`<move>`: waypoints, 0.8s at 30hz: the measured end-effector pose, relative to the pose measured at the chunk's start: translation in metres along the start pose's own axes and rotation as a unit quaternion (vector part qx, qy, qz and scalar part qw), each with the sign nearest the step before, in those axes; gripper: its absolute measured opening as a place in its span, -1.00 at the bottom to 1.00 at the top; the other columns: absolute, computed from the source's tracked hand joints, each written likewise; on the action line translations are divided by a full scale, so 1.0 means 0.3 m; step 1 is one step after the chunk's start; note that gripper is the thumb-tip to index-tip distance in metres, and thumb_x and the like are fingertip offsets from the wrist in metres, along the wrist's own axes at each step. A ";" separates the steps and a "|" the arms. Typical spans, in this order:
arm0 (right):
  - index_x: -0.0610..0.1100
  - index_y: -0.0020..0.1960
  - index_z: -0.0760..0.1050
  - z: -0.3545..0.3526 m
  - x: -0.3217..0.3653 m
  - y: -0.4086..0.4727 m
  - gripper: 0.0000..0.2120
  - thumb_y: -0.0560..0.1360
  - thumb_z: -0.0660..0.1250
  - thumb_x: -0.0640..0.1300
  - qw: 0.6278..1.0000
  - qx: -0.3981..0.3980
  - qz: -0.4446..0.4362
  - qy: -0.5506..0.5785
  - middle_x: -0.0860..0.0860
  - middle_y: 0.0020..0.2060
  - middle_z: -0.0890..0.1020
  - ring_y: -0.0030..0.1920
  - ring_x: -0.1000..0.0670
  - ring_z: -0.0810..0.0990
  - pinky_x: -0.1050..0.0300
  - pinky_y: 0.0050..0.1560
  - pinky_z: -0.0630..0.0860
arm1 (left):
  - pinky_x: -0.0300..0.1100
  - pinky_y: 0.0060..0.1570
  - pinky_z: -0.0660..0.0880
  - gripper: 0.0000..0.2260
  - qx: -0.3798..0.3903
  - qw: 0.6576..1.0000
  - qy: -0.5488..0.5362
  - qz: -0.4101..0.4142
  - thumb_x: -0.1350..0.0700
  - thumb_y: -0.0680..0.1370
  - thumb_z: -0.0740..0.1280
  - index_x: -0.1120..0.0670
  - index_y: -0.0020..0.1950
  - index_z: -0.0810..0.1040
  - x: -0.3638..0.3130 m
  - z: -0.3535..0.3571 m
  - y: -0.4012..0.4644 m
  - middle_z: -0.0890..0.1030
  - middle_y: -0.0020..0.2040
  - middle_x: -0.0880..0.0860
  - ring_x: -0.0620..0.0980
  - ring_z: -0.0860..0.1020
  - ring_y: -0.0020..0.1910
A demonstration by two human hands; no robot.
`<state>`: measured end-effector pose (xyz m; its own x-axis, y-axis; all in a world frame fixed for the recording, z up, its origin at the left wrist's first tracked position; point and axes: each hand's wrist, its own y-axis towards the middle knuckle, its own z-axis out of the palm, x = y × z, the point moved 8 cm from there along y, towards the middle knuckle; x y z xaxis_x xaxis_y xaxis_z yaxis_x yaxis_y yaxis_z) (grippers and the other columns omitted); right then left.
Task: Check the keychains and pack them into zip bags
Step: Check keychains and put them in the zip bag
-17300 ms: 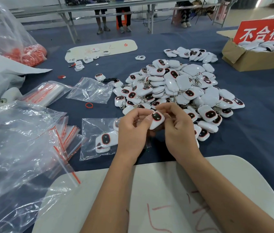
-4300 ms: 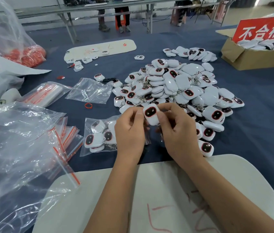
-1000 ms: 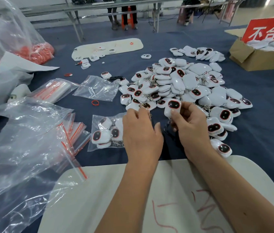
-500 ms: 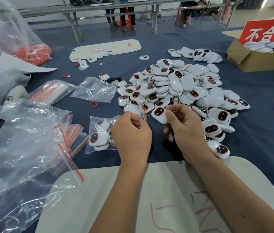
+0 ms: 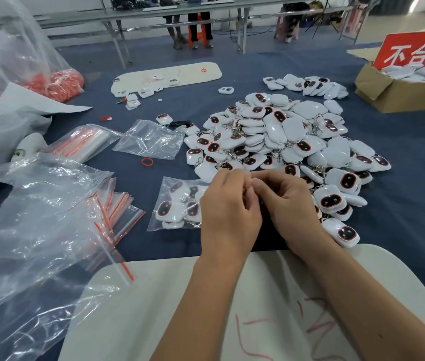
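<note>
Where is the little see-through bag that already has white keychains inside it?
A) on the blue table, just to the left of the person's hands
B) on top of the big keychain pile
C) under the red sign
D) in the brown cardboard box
A: the filled zip bag lies flat on the blue table, right beside the left hand, with several white keychains showing through the clear plastic.

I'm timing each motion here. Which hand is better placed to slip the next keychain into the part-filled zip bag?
Left. The left hand overlaps the zip bag; the right hand lies beside the keychain pile.
</note>
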<state>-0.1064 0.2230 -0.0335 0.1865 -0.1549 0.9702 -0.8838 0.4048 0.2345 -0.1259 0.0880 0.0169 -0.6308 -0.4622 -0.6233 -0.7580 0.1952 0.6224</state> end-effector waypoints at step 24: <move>0.00 0.04 0.59 0.029 -0.002 -0.001 -0.81 0.52 0.52 -0.21 0.980 0.008 0.002 -0.198 0.07 -0.26 0.72 -0.21 0.02 0.69 0.14 -0.03 0.61 | -0.13 -0.33 0.43 -0.86 -0.346 0.815 -0.234 -0.402 0.23 0.52 0.22 0.05 -0.18 0.52 0.434 -0.282 -0.040 0.61 -0.26 0.03 -0.03 0.50 -0.38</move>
<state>-0.1100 0.2151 -0.0346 0.0050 -0.4933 0.8698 -0.8916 0.3917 0.2273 -0.1849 -0.0476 -0.0316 -0.0935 0.2129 -0.9726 -0.7848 -0.6168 -0.0595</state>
